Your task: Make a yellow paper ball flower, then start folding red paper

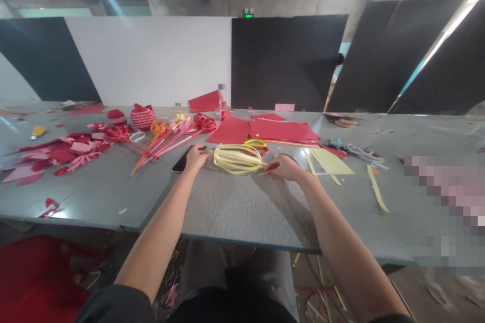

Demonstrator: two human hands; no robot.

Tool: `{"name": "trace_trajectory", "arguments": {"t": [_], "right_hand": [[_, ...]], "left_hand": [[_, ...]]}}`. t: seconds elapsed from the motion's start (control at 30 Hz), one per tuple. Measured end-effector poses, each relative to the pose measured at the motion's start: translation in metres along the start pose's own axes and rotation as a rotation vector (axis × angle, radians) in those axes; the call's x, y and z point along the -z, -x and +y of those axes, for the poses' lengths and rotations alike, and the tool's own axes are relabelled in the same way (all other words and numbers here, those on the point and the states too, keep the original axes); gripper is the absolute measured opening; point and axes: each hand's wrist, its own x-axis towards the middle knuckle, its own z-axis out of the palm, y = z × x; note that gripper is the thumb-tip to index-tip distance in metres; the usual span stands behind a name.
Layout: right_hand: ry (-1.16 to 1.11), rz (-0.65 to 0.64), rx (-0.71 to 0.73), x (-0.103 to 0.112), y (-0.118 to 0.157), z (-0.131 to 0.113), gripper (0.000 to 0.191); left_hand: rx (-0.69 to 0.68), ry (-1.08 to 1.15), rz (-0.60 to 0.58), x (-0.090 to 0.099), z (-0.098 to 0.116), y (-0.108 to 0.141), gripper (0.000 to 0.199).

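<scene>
Pale yellow paper strips, joined at both ends, bow out into a cage-like paper lantern (237, 160) just above the table in front of me. At its left end my left hand (197, 157) is closed in a pinch. My right hand (282, 167) pinches the gathered strips at the other end, its fingertips partly hidden. Behind the lantern lie scissors (260, 144) with yellow and red handles. A dark phone (179, 163) rests beside my left hand, partly covered by it. Yellow paper (335, 160) and cut yellow strips (309, 161) lie right of my right hand.
Red paper sheets (280, 130) are spread behind the lantern. Paper flowers on long stems (166, 144) and piled red and pink scraps (71, 150) occupy the left. Farther right are a loose yellow strip (376, 189) and a grey bundle (364, 152). The table's front edge (250, 245) is close to me.
</scene>
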Motion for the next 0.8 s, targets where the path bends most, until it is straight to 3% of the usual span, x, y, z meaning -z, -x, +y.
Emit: {"name": "trace_trajectory", "arguments": {"t": [0.2,0.33,0.43,0.5,0.53,0.6,0.63,0.7,0.8], "right_hand": [[-0.041,0.048,0.035,0.013,0.003,-0.024,0.012],[-0.054,0.099,0.084,0.021,0.018,-0.067,0.006],[-0.047,0.081,0.161,0.025,0.046,-0.107,0.006],[-0.111,-0.006,0.241,0.029,0.070,-0.132,0.009],[-0.181,-0.118,0.290,0.033,0.082,-0.142,0.010],[-0.320,-0.353,0.400,0.042,0.100,-0.155,0.010],[-0.383,-0.358,0.439,0.047,0.106,-0.159,0.011],[-0.449,-0.272,0.468,0.054,0.109,-0.159,0.017],[-0.485,0.005,0.394,0.050,0.098,-0.151,0.015]], "left_hand": [[-0.096,0.250,0.000,0.004,0.031,0.011,0.028],[-0.243,0.456,0.040,0.012,0.057,0.025,0.037],[-0.336,0.561,0.025,0.020,0.073,0.043,0.052],[-0.361,0.635,-0.043,0.026,0.080,0.058,0.061],[-0.353,0.660,-0.091,0.030,0.082,0.066,0.063],[-0.316,0.658,-0.189,0.035,0.082,0.084,0.058],[-0.291,0.631,-0.231,0.037,0.081,0.094,0.050],[-0.242,0.565,-0.298,0.037,0.075,0.112,0.031],[-0.153,0.483,-0.408,0.031,0.060,0.137,0.013]]}}
